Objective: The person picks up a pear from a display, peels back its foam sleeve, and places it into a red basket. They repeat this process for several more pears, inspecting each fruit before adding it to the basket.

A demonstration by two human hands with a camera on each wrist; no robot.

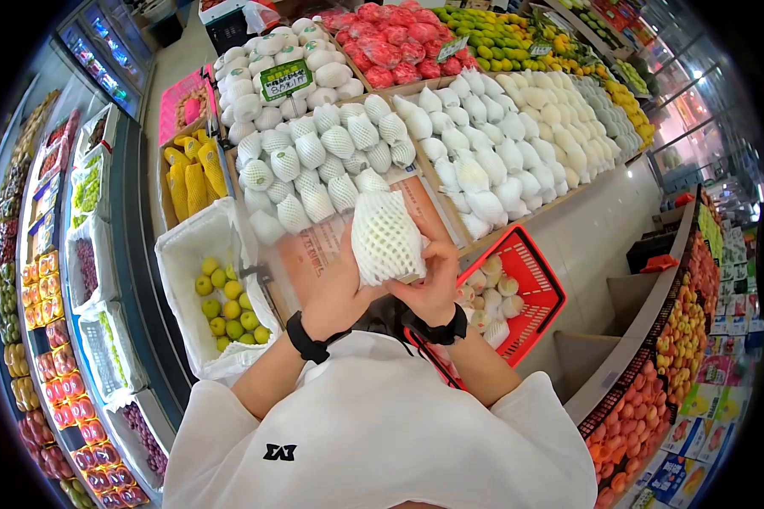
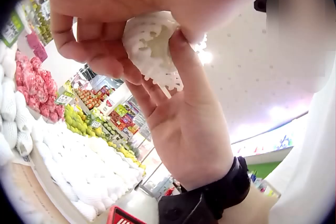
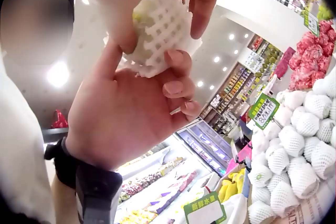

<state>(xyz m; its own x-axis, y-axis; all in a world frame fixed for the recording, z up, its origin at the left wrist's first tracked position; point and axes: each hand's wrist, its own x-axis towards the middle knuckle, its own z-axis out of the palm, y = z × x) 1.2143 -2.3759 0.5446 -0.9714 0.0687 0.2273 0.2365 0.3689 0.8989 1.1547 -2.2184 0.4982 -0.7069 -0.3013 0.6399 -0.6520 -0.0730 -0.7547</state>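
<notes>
A pale fruit in a white foam net sleeve (image 1: 387, 237) is held in front of the chest between both hands. My left hand (image 1: 338, 284) grips its left side, and my right hand (image 1: 433, 282) holds the lower right with fingers curled round it. Through an opening in the net, pale skin of the sleeved fruit (image 2: 152, 50) shows in the left wrist view. Yellow-green skin shows through the mesh of the sleeved fruit (image 3: 155, 32) in the right wrist view, where the thumbs press near its lower end.
Foam-netted fruits (image 1: 310, 148) fill the display ahead, beside more white-wrapped fruits (image 1: 484, 144). A white-lined crate (image 1: 174, 280) of yellow-green fruits stands at left. The red shopping basket (image 1: 552, 297), with pale fruits inside, is at right. Cardboard (image 1: 301, 263) lies under the hands.
</notes>
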